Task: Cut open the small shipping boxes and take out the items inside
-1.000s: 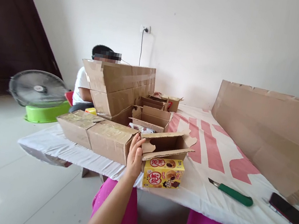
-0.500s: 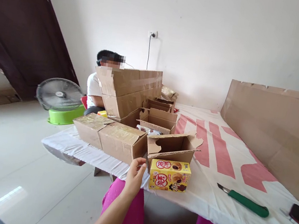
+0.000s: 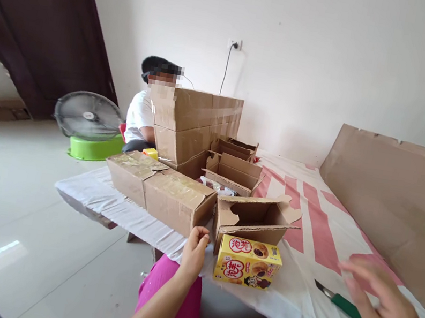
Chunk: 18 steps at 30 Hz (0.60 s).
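Note:
My left hand (image 3: pixel 195 251) is at the table's front edge, its fingers curled in against the thumb, with nothing visible in them. Just right of it stands a yellow snack box (image 3: pixel 247 271) with red lettering and pictures of round puffs. Behind that box is an open cardboard carton (image 3: pixel 254 225) with its flaps up. My right hand (image 3: pixel 384 312), slightly blurred, hovers at the right with fingers stretched apart and nothing held. Beneath it lies a utility knife (image 3: pixel 348 307) with a green handle, partly covered by the hand.
Taped cartons (image 3: pixel 173 196) lie along the left side, and a taller carton stack (image 3: pixel 198 118) rises behind them. More open cartons (image 3: pixel 234 173) stand farther back. A co-worker (image 3: pixel 140 114) sits beyond the stack. A large cardboard sheet (image 3: pixel 402 196) stands at the right. A fan (image 3: pixel 88 115) is at far left.
My right hand has come into view from the right, over the utility knife. My left hand's fingers have curled in more. The whole view has shifted slightly.

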Each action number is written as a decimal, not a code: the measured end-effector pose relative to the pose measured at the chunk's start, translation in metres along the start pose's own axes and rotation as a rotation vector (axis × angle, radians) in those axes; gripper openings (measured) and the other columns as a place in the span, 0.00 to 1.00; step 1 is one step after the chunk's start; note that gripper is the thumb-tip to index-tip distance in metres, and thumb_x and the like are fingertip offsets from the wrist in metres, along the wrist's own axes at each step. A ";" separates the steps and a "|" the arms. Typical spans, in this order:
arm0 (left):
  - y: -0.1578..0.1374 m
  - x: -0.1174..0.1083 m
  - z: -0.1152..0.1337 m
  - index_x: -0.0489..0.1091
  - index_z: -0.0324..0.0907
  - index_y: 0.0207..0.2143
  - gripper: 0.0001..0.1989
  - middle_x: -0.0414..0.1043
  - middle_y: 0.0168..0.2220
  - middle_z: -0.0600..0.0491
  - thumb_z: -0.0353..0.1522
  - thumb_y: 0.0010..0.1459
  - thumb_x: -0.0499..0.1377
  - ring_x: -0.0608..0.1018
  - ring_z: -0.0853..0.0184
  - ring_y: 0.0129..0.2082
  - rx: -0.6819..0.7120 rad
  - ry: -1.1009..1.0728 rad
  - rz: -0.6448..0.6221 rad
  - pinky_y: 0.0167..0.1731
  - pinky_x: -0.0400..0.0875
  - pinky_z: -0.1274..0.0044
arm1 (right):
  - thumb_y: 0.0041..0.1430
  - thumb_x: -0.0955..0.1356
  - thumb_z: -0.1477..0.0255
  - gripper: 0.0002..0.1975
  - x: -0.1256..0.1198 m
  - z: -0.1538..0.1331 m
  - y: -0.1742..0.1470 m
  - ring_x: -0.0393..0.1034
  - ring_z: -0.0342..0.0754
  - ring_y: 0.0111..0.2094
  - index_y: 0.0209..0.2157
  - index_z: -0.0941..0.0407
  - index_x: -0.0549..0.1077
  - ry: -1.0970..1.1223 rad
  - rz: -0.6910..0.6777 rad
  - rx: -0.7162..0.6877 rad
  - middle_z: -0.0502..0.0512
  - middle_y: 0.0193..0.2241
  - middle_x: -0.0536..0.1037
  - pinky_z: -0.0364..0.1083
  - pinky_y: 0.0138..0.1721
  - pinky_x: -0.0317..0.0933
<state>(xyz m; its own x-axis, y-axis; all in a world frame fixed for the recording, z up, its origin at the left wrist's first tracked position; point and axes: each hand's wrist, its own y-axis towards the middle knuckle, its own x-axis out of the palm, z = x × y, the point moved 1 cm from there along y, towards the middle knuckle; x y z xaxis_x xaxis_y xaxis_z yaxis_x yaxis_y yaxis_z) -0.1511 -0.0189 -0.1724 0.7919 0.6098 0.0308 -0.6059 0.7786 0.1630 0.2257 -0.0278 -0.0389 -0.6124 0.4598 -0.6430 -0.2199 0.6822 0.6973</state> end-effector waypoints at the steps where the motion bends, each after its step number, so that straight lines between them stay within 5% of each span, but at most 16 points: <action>1: -0.003 0.000 -0.002 0.65 0.43 0.31 0.15 0.66 0.27 0.56 0.45 0.49 0.56 0.71 0.66 0.29 0.005 -0.011 0.021 0.31 0.66 0.75 | 0.59 0.65 0.61 0.08 0.006 -0.019 0.035 0.76 0.56 0.43 0.40 0.39 0.72 0.065 -0.028 -0.068 0.49 0.40 0.79 0.56 0.44 0.73; 5: -0.013 -0.003 -0.008 0.67 0.43 0.34 0.14 0.68 0.29 0.54 0.44 0.53 0.57 0.72 0.64 0.31 0.083 -0.001 0.031 0.34 0.67 0.73 | 0.61 0.65 0.61 0.13 0.067 -0.094 0.154 0.72 0.52 0.50 0.46 0.48 0.72 0.083 -0.289 -0.121 0.52 0.47 0.77 0.51 0.53 0.65; 9: -0.016 -0.007 -0.008 0.67 0.43 0.34 0.11 0.69 0.28 0.54 0.42 0.58 0.56 0.73 0.63 0.29 0.147 0.076 -0.015 0.31 0.69 0.73 | 0.56 0.69 0.57 0.25 0.162 -0.143 0.225 0.71 0.53 0.52 0.53 0.53 0.69 -0.134 -0.681 -0.087 0.57 0.53 0.75 0.48 0.52 0.64; 14: -0.020 -0.009 -0.010 0.67 0.43 0.34 0.07 0.70 0.30 0.53 0.37 0.59 0.55 0.74 0.64 0.31 0.175 0.131 -0.081 0.33 0.69 0.74 | 0.36 0.78 0.57 0.33 0.258 -0.164 0.247 0.76 0.58 0.44 0.45 0.56 0.73 -0.377 -0.964 -0.141 0.60 0.43 0.80 0.48 0.41 0.68; 18: -0.023 -0.007 -0.019 0.66 0.44 0.34 0.05 0.67 0.28 0.54 0.35 0.60 0.53 0.72 0.65 0.29 0.214 0.119 -0.063 0.32 0.68 0.75 | 0.43 0.76 0.60 0.33 0.292 -0.161 0.235 0.76 0.59 0.43 0.48 0.59 0.68 -0.454 -0.931 -0.187 0.64 0.42 0.79 0.49 0.39 0.67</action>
<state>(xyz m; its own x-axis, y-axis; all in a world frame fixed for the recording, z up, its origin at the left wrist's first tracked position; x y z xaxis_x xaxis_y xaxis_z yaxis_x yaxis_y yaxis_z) -0.1437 -0.0384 -0.1953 0.8053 0.5843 -0.1007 -0.5158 0.7742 0.3668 -0.1264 0.1753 -0.0117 0.1923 -0.0043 -0.9813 -0.5948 0.7949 -0.1200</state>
